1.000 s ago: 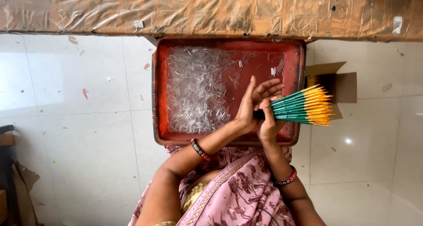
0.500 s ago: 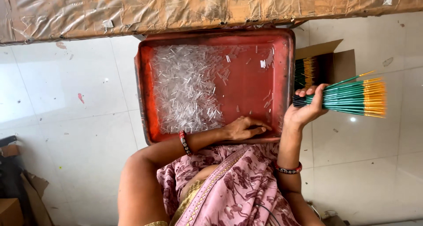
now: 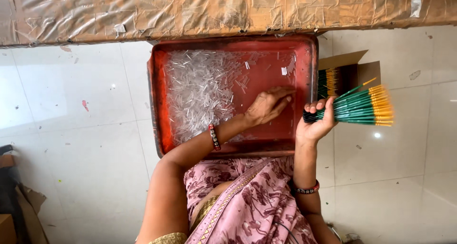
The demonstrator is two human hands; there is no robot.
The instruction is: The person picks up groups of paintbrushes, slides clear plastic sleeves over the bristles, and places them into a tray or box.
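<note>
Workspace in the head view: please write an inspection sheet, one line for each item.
Surface: pale tiled floor with small specks.
Job's things: red tray holding a heap of clear small tubes; bundle of green sticks with yellow ends.
Clutter: open cardboard box with more sticks.
Hands: left hand reaches into the tray; right hand grips the bundle.
Cables: nothing seen.
Surroundings: taped brown board along the top.

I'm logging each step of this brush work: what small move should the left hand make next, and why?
Probably pinch one clear tube from the pile: the left hand rests open in the red tray, empty, while the right hand holds the bundle of green brushes.
</note>
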